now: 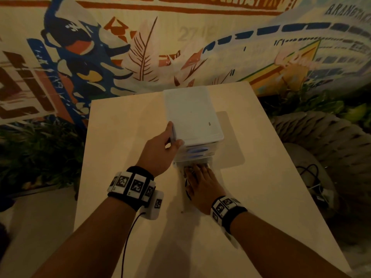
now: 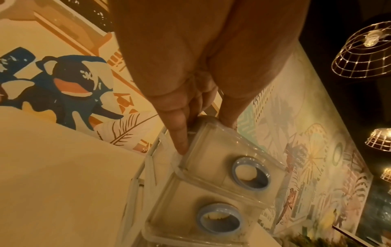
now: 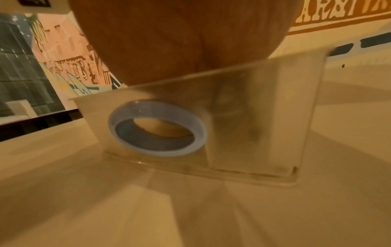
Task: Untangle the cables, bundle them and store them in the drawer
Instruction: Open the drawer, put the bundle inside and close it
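Two hands at work: left hand (image 1: 160, 151) fingers clamp the drawer unit (image 1: 192, 115) corner, likely to steady it; right hand (image 1: 200, 183) lies flat-fingered over cables (image 1: 189, 169) in the bottom drawer (image 3: 211, 127), apparently pressing them down.

Painted mural wall (image 1: 140, 47) behind pale table (image 1: 124, 137); wire lamps (image 2: 363, 51) glow.

Your forearms are bare — each wrist wears a black band (image 1: 134, 187) ringed with white blocks bearing black square markers; a thin dark cable (image 1: 128, 237) trails from the left one.
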Tool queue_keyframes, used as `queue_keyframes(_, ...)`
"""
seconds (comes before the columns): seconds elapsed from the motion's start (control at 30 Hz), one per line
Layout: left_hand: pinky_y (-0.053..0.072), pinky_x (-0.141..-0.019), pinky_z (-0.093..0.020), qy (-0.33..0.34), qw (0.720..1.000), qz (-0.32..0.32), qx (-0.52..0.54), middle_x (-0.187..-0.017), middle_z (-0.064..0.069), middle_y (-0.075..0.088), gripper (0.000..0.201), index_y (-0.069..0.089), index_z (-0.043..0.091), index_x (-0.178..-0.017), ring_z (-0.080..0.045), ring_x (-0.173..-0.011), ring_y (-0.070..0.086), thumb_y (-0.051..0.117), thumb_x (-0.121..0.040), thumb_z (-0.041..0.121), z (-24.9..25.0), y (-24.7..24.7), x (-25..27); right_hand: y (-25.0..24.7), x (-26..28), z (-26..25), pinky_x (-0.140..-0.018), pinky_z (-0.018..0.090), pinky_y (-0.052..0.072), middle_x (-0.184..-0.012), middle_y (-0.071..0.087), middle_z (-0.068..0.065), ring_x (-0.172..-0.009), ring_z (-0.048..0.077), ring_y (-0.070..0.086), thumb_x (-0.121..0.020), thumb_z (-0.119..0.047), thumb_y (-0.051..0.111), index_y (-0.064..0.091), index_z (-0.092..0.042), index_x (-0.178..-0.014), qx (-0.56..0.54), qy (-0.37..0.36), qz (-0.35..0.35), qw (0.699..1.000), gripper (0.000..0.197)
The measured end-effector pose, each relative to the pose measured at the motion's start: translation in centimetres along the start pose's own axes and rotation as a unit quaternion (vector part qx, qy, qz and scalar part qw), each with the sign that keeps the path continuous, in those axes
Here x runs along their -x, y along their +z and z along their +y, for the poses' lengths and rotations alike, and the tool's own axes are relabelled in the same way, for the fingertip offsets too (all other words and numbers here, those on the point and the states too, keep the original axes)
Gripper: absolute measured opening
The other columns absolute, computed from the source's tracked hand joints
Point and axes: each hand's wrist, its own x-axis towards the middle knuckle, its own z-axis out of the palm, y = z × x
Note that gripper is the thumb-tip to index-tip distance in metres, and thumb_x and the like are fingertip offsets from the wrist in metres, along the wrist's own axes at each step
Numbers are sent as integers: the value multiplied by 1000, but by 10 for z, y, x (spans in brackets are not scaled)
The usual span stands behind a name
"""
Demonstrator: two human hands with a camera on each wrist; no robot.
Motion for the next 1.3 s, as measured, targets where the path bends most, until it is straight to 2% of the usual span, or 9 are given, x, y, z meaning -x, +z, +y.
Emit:
queue_keyframes(0.43, 42, -94, -22, -1, 1000, 7, 8, -149, -6, 52, 70, 19, 20, -161, -24, -133, 53, 52, -102, 41, -1, 2, 1, -38, 13, 5, -124, 43, -4, -167, 15, 15, -154, 35, 12, -91, -62, 11, 18, -17, -161, 7, -50, -23, 998, 83)
queue_keyframes(0.6, 37, -89, -15, -3, 1000, 12, 0, -148, -6, 54, 70, 20, 19, -160, -23, -130, 54, 53, -102, 40, -1, 2, 1, -64, 33, 10, -125, 36, 17, -165, 24, 4, -152, 23, 21, -104, -49, 35, 31, -21, -156, -135, -34, 92, 986, 59)
queue_keyframes(0.7, 32, -86, -6, -6, 1000, 15, 5, -152, -5, 49, 70, 21, 19, -160, -22, -134, 50, 54, -102, 39, -1, 2, 0, -72, 73, 22, -91, 23, 45, -118, 57, -6, -105, 12, 55, -104, -35, 47, 59, -24, -120, -254, 55, 214, 942, 23)
queue_keyframes(0.8, 37, -92, -13, 0, 1000, 13, 11, -152, -4, 49, 71, 21, 19, -160, -22, -136, 49, 54, -101, 40, -3, 2, 1, -51, 116, 30, -73, 29, 45, -84, 56, -9, -76, 10, 55, -105, -35, 44, 58, -25, -87, -291, 173, 95, 936, 25)
queue_keyframes(0.87, 43, -97, -24, 8, 1000, 12, 14, -149, -5, 52, 71, 21, 20, -160, -23, -134, 52, 54, -101, 41, -4, 2, 1, -27, 134, 28, -75, 31, 51, -83, 66, -2, -74, 13, 62, -106, -40, 43, 66, -22, -88, -423, 253, -66, 867, 35)
queue_keyframes(0.93, 44, -97, -26, 4, 1000, 11, 11, -149, -5, 53, 70, 21, 20, -160, -23, -133, 52, 54, -101, 41, -3, 1, 2, -14, 135, 17, -71, 31, 54, -86, 70, 9, -71, 19, 66, -106, -33, 45, 69, -10, -102, -621, 328, -136, 698, 34)
queue_keyframes(1.1, 40, -94, -21, 3, 1000, 11, 8, -150, -4, 52, 71, 22, 20, -160, -22, -133, 52, 55, -101, 41, -2, 0, 3, -18, 108, -12, -90, 49, 54, -103, 69, 21, -95, 38, 66, -105, -25, 52, 67, 3, -113, -837, 399, -70, 369, 33)
queue_keyframes(1.2, 44, -95, -25, 6, 1000, 6, 3, -148, -6, 54, 71, 22, 19, -160, -24, -131, 54, 55, -101, 41, -3, -1, 1, -12, 95, -22, -76, 45, 61, -98, 62, 20, -85, 33, 61, -103, -21, 56, 64, 8, -117, -866, 413, -29, 280, 32)
queue_keyframes(1.3, 46, -102, -31, 7, 1000, 7, 12, -147, -7, 54, 71, 23, 20, -160, -24, -133, 53, 56, -101, 42, -4, -1, 0, -9, 88, -32, -76, 42, 57, -93, 64, 20, -87, 32, 62, -104, -15, 53, 62, 4, -112, -866, 421, 9, 269, 23)
